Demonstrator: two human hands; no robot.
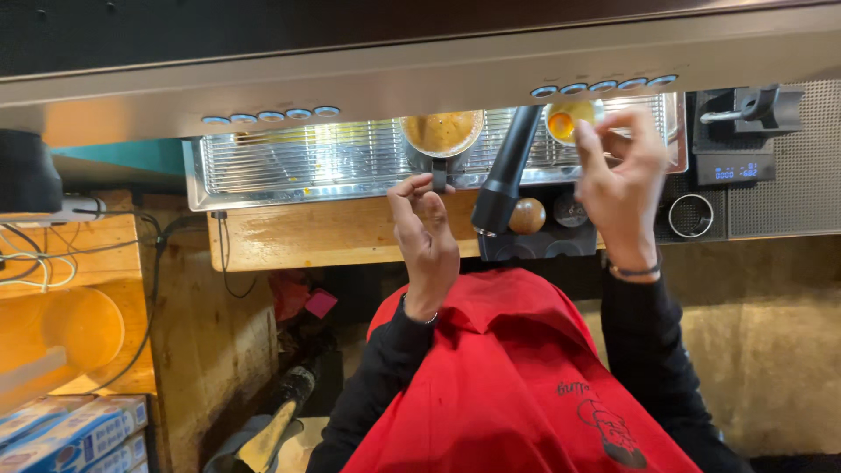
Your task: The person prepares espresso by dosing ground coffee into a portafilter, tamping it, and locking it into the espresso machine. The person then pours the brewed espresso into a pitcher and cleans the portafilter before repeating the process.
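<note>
Head view: left hand (427, 235) pinches the cup (442, 133) handle; right hand (620, 180) half-open.

Two hands, the left (427, 238) and the right (619, 171), are raised before one drip tray (307, 162). On the tray stand two cups (443, 131) (569, 119). Above it run two rows of five round buttons (272, 115) (603, 85).

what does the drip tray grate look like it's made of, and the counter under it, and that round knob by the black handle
Drip tray grate: seems polished metal, probably stainless steel; thin parallel bars with bright glare. Counter: looks like varnished wood; warm brown with glossy reflections. Round knob: apparently smooth wood, brown and slightly shiny, though coated plastic is possible.
</note>
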